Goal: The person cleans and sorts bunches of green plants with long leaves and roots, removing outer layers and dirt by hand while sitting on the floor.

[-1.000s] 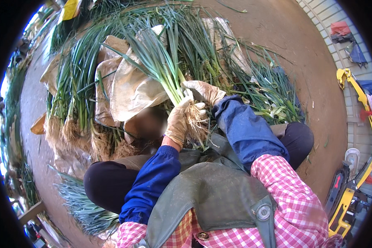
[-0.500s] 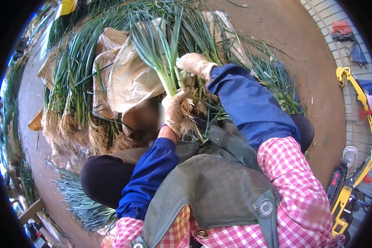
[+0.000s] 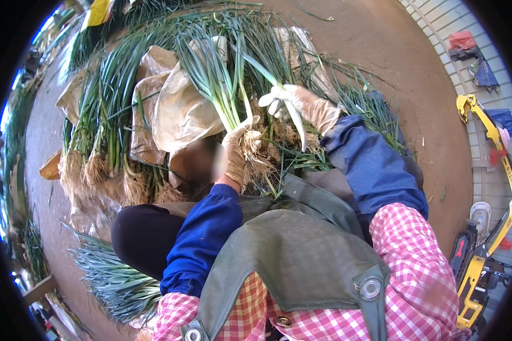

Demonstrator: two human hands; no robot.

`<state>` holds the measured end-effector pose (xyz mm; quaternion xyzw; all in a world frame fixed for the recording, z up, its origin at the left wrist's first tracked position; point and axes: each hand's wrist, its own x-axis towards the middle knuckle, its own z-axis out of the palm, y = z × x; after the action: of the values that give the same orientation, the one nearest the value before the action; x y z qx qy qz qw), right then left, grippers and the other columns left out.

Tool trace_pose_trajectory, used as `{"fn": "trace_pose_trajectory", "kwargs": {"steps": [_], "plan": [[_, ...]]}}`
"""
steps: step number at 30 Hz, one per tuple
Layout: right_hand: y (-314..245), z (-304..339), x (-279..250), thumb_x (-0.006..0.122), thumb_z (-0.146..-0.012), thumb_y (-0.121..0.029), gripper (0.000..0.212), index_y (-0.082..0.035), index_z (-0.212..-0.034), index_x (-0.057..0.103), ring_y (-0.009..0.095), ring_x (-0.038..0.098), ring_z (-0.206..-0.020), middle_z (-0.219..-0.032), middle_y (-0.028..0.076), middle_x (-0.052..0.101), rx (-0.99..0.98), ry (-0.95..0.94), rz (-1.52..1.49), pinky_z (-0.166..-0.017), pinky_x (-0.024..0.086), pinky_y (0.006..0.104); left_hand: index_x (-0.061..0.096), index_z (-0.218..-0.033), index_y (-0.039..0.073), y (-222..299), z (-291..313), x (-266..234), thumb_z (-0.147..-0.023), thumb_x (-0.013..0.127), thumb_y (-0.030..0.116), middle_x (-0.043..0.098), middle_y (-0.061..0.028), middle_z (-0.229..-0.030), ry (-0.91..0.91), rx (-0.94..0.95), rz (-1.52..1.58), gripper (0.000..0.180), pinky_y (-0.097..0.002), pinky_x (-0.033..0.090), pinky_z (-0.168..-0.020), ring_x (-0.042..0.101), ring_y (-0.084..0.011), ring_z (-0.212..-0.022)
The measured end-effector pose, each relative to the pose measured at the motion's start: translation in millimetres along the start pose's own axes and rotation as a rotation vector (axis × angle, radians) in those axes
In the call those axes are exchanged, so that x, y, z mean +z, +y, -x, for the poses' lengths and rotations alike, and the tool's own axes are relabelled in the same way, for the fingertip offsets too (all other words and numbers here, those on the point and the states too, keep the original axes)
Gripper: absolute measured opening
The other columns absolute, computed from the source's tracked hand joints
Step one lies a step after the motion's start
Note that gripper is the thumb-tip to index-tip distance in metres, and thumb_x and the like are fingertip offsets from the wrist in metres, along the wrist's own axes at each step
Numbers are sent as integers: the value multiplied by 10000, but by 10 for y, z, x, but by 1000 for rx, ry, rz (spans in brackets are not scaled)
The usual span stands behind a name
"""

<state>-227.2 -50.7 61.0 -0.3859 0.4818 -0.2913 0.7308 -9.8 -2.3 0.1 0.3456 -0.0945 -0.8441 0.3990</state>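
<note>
My left hand (image 3: 233, 156), in a soiled tan glove, is closed around the lower stalks of a bunch of green onions (image 3: 224, 102). Their leaves fan up and away from me, while pale stringy roots hang beside the fingers. To the right, my gloved right hand (image 3: 310, 108) pinches a peeled green onion leaf (image 3: 294, 122). Its white end curves down below the fingers, and its green part slants up to the left. A small gap separates the two hands.
Rooted green onions (image 3: 105, 125) lie left of a crumpled tan sack (image 3: 182, 108). More onions are heaped at the far side and right (image 3: 375, 113). Another pile (image 3: 116, 278) lies by my left knee. A yellow toy-like excavator (image 3: 503, 176) stands at far right.
My right hand has moved right and slightly down, away from the bunch, with a leaf now stretched out in its fingers. My left hand keeps its hold and has barely shifted.
</note>
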Motion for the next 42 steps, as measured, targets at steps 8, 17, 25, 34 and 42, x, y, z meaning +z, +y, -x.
{"fn": "trace_pose_trajectory", "kwargs": {"steps": [8,17,25,34,42], "plan": [[581,-278,566,513,-952,-352,363,-54,-1147,580,96,558,-563,-744,20,624,27,-43,-307,-522,488,285,569,-1079,20,-59,220,-156,-954,515,215,593,-71,-751,-206,-62,200,238,-316,506,-572,556,-191,-622],[512,-205,623,622,-899,-174,155,-43,-982,621,117,544,-565,-739,39,616,-167,219,-301,-487,436,250,567,-1112,-23,-68,558,157,-956,481,124,676,-154,-910,-199,-35,138,231,-354,579,-653,659,-247,-730],[581,155,1088,629,-904,-191,234,-13,-1054,610,75,528,-575,-790,25,608,-209,136,-214,-494,467,217,569,-1050,-3,-71,679,-57,-929,550,138,668,-119,-828,-123,37,132,186,-286,573,-541,654,-210,-616],[642,718,1062,648,-897,-221,323,9,-1121,613,103,601,-676,-867,56,661,-157,-95,-11,-591,491,214,563,-1065,12,-149,729,-51,-943,541,197,651,-140,-886,-233,-101,273,224,-339,571,-644,650,-254,-694],[714,457,1060,634,-907,-241,196,-52,-883,590,127,515,-485,-635,25,557,-219,387,-134,-439,416,264,564,-1085,-41,-212,1043,120,-910,601,290,657,-176,-964,-123,-108,154,377,-401,581,-710,678,-303,-791]]}}
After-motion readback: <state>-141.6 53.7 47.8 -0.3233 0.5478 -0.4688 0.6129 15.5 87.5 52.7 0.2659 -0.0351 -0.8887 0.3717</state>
